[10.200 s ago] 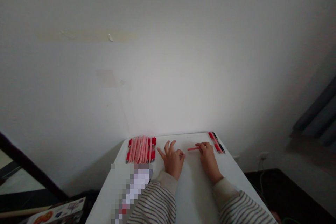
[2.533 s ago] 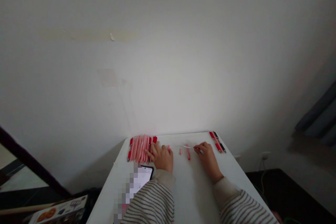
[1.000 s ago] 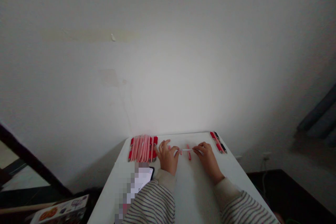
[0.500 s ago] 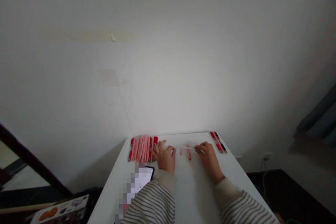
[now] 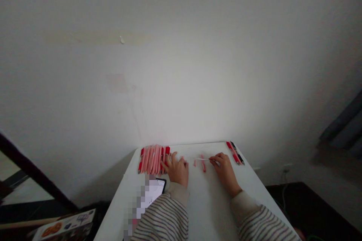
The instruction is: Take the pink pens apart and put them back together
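My right hand (image 5: 224,169) pinches one end of a thin white pen refill (image 5: 201,159), which points left above the white table. Under and beside the refill lie a pink pen barrel (image 5: 203,165) and a small pink pen part (image 5: 195,163). My left hand (image 5: 178,171) is left of the refill's free end, apart from it. Its thumb and forefinger are curled together at a small pink piece (image 5: 182,157); what they hold is too small to make out. The other fingers spread toward a row of pink and red pens (image 5: 152,160).
At the table's (image 5: 210,207) back right corner lie a few pens (image 5: 235,153), pink, red and black. A phone (image 5: 155,192), partly blurred out, rests by my left sleeve. The wall (image 5: 183,64) stands right behind the table. A printed box (image 5: 65,228) is at lower left.
My left hand has come away slightly from the refill's left end, and a small pink piece now shows at its fingertips. My right hand still holds the refill, almost unmoved.
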Demonstrator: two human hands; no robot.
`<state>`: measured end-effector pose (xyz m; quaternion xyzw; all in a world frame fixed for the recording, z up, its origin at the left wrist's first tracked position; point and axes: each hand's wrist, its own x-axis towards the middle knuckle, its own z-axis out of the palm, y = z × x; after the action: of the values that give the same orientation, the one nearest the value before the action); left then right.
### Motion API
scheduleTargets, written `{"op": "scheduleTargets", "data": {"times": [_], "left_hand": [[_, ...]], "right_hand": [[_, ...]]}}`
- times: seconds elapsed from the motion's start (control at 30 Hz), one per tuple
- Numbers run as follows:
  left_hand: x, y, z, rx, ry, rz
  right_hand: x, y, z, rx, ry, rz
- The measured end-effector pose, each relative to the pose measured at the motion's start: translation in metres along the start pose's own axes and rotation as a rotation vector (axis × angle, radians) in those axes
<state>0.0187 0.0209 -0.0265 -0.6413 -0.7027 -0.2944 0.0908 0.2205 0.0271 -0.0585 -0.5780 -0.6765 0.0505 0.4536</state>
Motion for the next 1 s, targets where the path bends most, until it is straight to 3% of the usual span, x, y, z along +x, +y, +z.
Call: {"op": "scheduleTargets", "data": {"times": [1.0], "left_hand": [[-0.0005,-0.0008,-0.0020,0.010,-0.002,0.005]], "right_hand": [[-0.0006,-0.0031,-0.0016,0.008,-0.016,0.002]]}}
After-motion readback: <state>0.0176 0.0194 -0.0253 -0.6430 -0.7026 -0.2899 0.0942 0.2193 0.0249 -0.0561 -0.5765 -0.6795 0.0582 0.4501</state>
